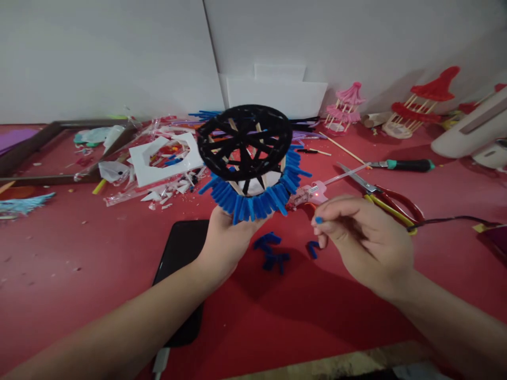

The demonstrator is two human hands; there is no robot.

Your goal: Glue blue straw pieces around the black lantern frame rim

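Left hand [229, 238] grips black-and-blue model [245, 173] — right hand [366, 243] pinches blue snippet [319, 220] — glue gun [304, 197] label [313, 189] illegible

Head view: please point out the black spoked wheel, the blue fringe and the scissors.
Black spoked wheel [244, 141]: head view, on the hub where the spokes cross.
Blue fringe [252, 208]: head view, on the strips along its near side.
Scissors [371, 188]: head view, on the metal around the pivot.

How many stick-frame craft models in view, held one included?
3 clear: blue-black model in the left hand, pink model and red model at back right. A partly hidden red piece near the right edge may be a fourth.
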